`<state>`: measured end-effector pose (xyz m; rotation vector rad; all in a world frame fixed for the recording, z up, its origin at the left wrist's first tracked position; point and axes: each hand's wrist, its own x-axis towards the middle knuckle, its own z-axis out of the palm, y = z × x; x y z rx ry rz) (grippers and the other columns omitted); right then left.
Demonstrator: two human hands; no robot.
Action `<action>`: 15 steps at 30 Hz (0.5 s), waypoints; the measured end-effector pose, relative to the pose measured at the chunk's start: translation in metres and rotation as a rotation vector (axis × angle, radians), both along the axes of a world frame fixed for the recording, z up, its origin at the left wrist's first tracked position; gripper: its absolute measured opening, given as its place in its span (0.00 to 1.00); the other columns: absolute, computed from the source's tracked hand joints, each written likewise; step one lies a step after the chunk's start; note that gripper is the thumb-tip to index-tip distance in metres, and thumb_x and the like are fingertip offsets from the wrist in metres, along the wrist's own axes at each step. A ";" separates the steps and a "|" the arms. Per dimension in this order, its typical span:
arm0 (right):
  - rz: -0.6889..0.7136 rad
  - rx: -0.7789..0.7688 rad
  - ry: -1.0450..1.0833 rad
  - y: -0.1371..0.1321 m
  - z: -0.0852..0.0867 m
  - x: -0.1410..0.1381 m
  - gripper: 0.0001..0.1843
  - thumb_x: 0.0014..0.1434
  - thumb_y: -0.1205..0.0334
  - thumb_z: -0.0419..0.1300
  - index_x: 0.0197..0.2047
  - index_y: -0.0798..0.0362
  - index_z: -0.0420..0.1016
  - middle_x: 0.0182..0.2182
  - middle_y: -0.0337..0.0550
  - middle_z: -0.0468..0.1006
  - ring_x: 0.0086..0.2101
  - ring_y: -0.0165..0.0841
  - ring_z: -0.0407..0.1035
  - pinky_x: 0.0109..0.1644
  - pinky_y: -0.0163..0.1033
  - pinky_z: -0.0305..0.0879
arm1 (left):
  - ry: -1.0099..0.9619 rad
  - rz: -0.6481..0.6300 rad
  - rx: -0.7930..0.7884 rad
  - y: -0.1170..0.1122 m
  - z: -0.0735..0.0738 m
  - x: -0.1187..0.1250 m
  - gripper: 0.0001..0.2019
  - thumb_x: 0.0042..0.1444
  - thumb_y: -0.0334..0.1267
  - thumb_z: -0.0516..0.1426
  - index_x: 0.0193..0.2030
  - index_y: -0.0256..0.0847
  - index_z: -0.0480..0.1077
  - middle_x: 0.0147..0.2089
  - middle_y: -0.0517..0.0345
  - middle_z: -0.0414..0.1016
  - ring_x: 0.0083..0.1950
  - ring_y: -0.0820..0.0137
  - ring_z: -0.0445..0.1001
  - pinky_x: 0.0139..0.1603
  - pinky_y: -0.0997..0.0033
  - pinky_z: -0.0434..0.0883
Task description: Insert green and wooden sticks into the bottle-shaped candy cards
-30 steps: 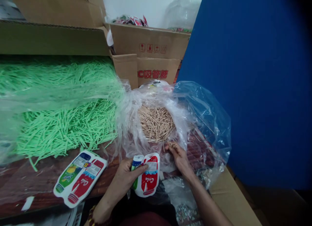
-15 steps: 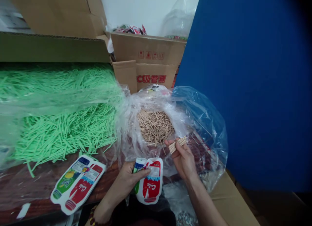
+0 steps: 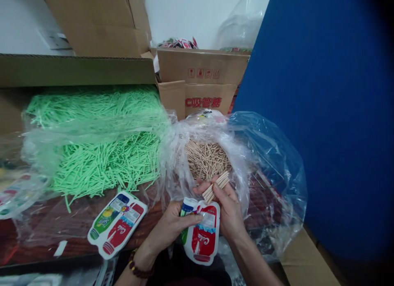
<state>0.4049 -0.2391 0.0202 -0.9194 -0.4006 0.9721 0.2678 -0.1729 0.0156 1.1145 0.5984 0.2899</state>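
Observation:
My left hand [image 3: 175, 224] is closed on a bottle-shaped pouch [image 3: 203, 241], printed red with "Cola" and green beside it, its thumb pressing on the front. Close by on the right, my right hand [image 3: 226, 204] pinches a small bundle of tan sticks [image 3: 216, 186] between thumb and fingers. The sticks lie side by side, slanting, just above the top of the pouch. Behind them, an opened clear plastic bag [image 3: 175, 162] holds a heap of loose tan sticks [image 3: 207, 158]. Another such pouch pack [image 3: 118, 224] lies on the table at the left of my left hand.
A clear bag of bright green sticks [image 3: 104, 162] lies in front of a carton flap [image 3: 76, 70] at the left. A printed carton [image 3: 203, 64] stands behind. A blue panel [image 3: 323, 125] rises at the right, and another cardboard box [image 3: 308, 257] sits below it.
My right hand has brought the bundle of sticks left, closer to the pouch in my left hand. The whole view has shifted, so the surroundings sit further right.

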 end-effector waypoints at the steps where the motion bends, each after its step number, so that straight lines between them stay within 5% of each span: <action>1: 0.011 -0.011 -0.004 -0.001 -0.001 -0.001 0.12 0.57 0.53 0.60 0.42 0.47 0.66 0.32 0.41 0.81 0.40 0.41 0.76 0.41 0.45 0.71 | -0.011 0.013 -0.004 0.000 0.000 0.000 0.09 0.48 0.40 0.66 0.32 0.36 0.76 0.31 0.58 0.77 0.31 0.71 0.71 0.34 0.75 0.68; 6: 0.007 -0.039 -0.002 -0.006 -0.002 -0.001 0.12 0.58 0.54 0.61 0.43 0.47 0.68 0.32 0.40 0.82 0.31 0.36 0.75 0.37 0.41 0.71 | -0.006 0.017 -0.004 0.004 -0.001 -0.003 0.12 0.49 0.41 0.65 0.37 0.36 0.77 0.35 0.55 0.79 0.34 0.67 0.74 0.39 0.71 0.70; 9: 0.064 -0.061 -0.011 -0.008 -0.001 0.003 0.11 0.58 0.55 0.61 0.43 0.49 0.69 0.41 0.44 0.81 0.31 0.34 0.74 0.37 0.40 0.71 | 0.004 0.017 0.023 0.008 0.000 -0.003 0.11 0.49 0.41 0.65 0.35 0.35 0.77 0.34 0.54 0.80 0.34 0.67 0.75 0.39 0.70 0.70; 15: 0.285 -0.014 -0.134 -0.003 0.013 0.018 0.08 0.57 0.59 0.62 0.40 0.51 0.74 0.53 0.47 0.74 0.47 0.39 0.73 0.52 0.47 0.68 | -0.027 0.005 0.083 0.020 0.012 0.003 0.11 0.50 0.40 0.65 0.37 0.34 0.78 0.35 0.53 0.81 0.35 0.68 0.76 0.38 0.71 0.70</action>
